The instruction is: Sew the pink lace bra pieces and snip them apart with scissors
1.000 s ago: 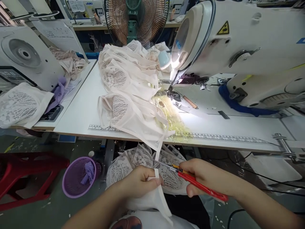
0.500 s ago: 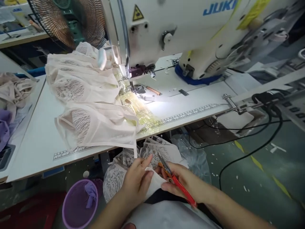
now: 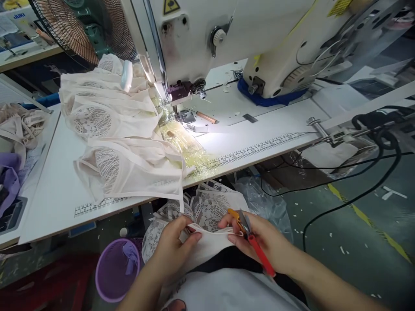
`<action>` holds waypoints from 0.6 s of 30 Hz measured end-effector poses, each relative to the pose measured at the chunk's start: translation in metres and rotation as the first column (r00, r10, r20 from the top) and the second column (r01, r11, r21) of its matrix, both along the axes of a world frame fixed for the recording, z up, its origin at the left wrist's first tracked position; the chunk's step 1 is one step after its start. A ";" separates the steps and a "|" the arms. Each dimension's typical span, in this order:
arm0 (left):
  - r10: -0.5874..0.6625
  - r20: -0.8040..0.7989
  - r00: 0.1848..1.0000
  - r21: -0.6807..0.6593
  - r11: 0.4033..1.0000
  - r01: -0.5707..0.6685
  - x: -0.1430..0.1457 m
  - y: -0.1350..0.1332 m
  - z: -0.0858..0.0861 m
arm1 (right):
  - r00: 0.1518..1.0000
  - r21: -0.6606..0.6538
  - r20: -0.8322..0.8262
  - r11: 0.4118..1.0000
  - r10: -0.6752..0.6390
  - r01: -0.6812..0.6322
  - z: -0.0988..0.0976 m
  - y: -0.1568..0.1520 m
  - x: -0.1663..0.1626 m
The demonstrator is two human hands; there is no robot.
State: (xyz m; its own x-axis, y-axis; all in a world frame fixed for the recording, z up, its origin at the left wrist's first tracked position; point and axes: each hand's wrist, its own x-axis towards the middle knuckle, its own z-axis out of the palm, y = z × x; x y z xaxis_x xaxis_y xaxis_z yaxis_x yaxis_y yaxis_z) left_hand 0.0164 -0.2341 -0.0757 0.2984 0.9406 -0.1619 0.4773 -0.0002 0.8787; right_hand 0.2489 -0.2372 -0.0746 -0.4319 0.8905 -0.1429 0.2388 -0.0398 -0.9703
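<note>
My left hand (image 3: 173, 248) pinches the edge of a white lace bra (image 3: 210, 209) between thumb and fingers. The bra hangs between my lap and the table edge, its lace cups beyond my hands. My right hand (image 3: 267, 235) pinches the same edge farther right, so a band stretches between the two hands. In that right hand also lies a pair of scissors (image 3: 262, 255) with a red handle and an orange part, the short blades pointing up and away from the cloth. Several finished-looking cream bras (image 3: 142, 170) lie stacked on the table at the left.
A sewing machine (image 3: 194, 39) stands on the white table (image 3: 48, 211), which has a printed ruler along its front edge. A wooden-handled tool (image 3: 206, 117) lies by the needle. A purple bin (image 3: 99, 276) stands below; a fan (image 3: 113, 26) is behind. Black cables (image 3: 308, 224) hang at right.
My hands have moved apart and now stretch the bra's edge between them. The scissors have turned in my right hand, blades away from the cloth. The view has shifted slightly.
</note>
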 end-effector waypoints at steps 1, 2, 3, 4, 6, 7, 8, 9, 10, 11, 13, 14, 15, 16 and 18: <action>0.016 0.032 0.999 -0.020 1.000 -0.016 -0.001 -0.001 -0.001 | 1.000 -0.098 -0.024 0.995 0.006 -0.008 0.000 0.000 0.001; 0.031 0.071 0.997 -0.039 0.999 -0.028 -0.001 -0.002 -0.002 | 0.998 -0.190 -0.057 0.981 0.009 -0.020 -0.001 0.001 0.002; 0.047 0.109 0.993 -0.054 0.998 -0.041 0.000 -0.004 -0.003 | 0.996 -0.268 -0.092 0.963 0.007 -0.032 -0.001 0.001 0.003; 0.063 0.138 0.988 -0.061 0.997 -0.055 0.001 -0.006 -0.004 | 0.992 -0.325 -0.123 0.945 0.000 -0.040 -0.001 0.001 0.003; 0.091 0.171 0.981 -0.038 0.996 -0.085 0.004 -0.008 -0.002 | 0.987 -0.391 -0.158 0.920 -0.032 -0.033 -0.002 0.002 0.002; 0.097 0.181 0.979 -0.007 0.995 -0.097 0.006 -0.009 -0.001 | 0.986 -0.409 -0.159 0.912 -0.042 -0.027 -0.002 0.002 0.002; 0.093 0.190 0.977 0.034 0.994 -0.101 0.009 -0.010 0.001 | 0.988 -0.418 -0.151 0.908 -0.045 -0.022 -0.003 0.002 0.001; 0.080 0.198 0.977 0.081 0.992 -0.098 0.010 -0.010 0.003 | 0.990 -0.423 -0.134 0.906 -0.047 -0.014 -0.003 0.002 -0.001; 0.060 0.203 0.977 0.133 0.987 -0.088 0.012 -0.010 0.005 | 0.993 -0.424 -0.112 0.906 -0.045 -0.007 -0.004 0.002 -0.002; 0.036 0.207 0.978 0.184 0.980 -0.075 0.013 -0.009 0.006 | 0.996 -0.418 -0.086 0.908 -0.038 -0.001 -0.005 0.002 -0.002; -0.010 0.207 0.978 0.266 0.963 -0.046 0.015 -0.007 0.007 | 0.999 -0.397 -0.035 0.918 -0.012 -0.003 -0.006 0.003 -0.003; -0.030 0.203 0.979 0.290 0.957 -0.031 0.015 -0.006 0.007 | 1.000 -0.385 -0.016 0.923 0.000 -0.006 -0.007 0.004 -0.003; -0.047 0.198 0.979 0.303 0.953 -0.016 0.015 -0.005 0.007 | 1.000 -0.372 -0.004 0.928 0.004 -0.005 -0.007 0.004 -0.002; -0.062 0.194 0.979 0.313 0.950 -0.002 0.015 -0.005 0.008 | 1.000 -0.358 -0.004 0.934 0.001 -0.003 -0.006 0.005 -0.001; -0.091 0.180 0.979 0.335 0.942 0.026 0.016 -0.006 0.010 | 0.999 -0.348 -0.041 0.937 -0.007 -0.008 -0.003 0.006 0.000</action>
